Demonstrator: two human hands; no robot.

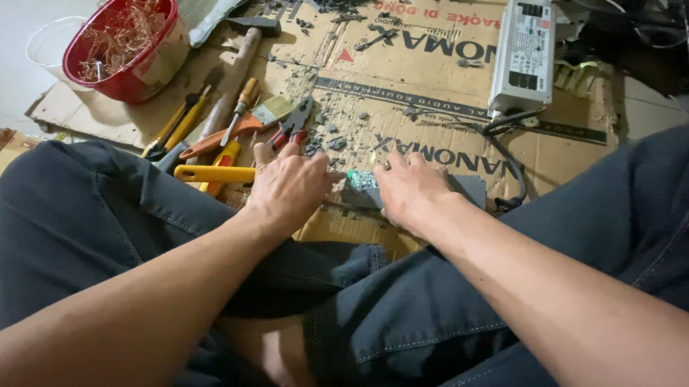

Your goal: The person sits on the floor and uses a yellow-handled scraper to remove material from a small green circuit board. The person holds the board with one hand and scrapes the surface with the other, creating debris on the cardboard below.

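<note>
Both hands meet over a small green circuit board (pixel 361 180) on the cardboard sheet (pixel 417 77): left hand (pixel 290 188) steadies it, fingers spread; right hand (pixel 411 192) presses its far edge. Pliers (pixel 291 125) lie at 11 o'clock.

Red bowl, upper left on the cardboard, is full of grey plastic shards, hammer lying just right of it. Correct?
Not quite. In the head view the red bowl holds tangled copper-coloured wire, not grey shards. The hammer does lie just right of it on the cardboard.
</note>
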